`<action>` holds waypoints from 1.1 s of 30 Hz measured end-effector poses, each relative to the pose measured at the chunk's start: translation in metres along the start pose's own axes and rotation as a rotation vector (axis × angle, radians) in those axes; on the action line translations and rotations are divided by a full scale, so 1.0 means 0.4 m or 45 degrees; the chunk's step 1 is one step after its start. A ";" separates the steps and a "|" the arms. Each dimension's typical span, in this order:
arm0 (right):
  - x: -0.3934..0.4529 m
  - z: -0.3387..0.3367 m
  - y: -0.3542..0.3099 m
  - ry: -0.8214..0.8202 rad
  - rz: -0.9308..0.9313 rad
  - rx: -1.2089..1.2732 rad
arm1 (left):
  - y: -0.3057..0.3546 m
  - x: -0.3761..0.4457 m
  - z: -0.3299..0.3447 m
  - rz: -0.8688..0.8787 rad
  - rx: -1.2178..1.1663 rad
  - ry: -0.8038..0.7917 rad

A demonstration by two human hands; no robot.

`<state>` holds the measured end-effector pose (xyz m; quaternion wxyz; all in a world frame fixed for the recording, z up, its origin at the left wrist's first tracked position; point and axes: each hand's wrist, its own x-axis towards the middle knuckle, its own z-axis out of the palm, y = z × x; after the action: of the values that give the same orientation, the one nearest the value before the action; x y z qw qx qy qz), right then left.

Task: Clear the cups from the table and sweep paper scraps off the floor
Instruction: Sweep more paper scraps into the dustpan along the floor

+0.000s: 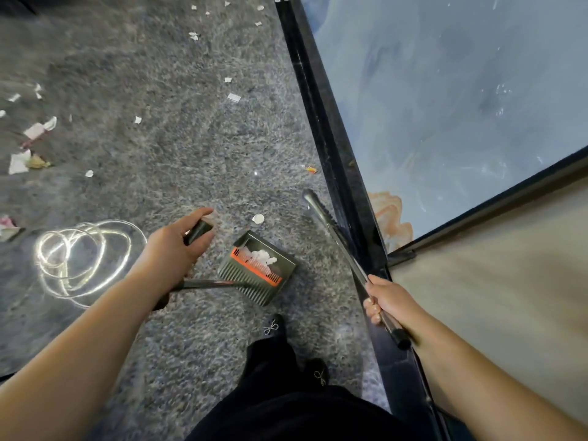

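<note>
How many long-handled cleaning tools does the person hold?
2. The left hand grips the dustpan handle; the pan rests on the carpet with white scraps inside. The right hand grips the broom handle, beside the dark table edge. No others visible.

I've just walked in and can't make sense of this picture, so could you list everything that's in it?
Dustpan: one, dark green with orange comb, on the carpet, white scraps inside.
Broom: one, silver handle, along the table edge.
Paper scraps: many, mostly white, scattered over the carpet.
Round white piece: one, beside the dustpan.
Cord: one, pale, coiled at left.
Carpet: grey.
Table: one, bluish top, black frame, right.
Left hand: grips the dustpan handle.
Right hand: grips the broom.
Feet: two, black slippers.
</note>
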<state>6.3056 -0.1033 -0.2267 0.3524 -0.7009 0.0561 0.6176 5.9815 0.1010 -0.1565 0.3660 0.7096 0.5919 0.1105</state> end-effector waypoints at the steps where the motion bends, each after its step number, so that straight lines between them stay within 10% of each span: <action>1: 0.015 0.015 -0.019 0.007 -0.007 -0.007 | -0.007 0.026 -0.007 -0.009 -0.002 -0.009; 33: 0.599 0.277 -0.635 0.077 0.003 -0.307 | 0.010 0.581 -0.096 -0.112 0.113 -0.028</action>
<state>6.4002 0.2339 -0.3345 0.2629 -0.7564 -0.0071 0.5989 6.0258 0.3299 -0.1909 0.3453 0.6996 0.6227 0.0603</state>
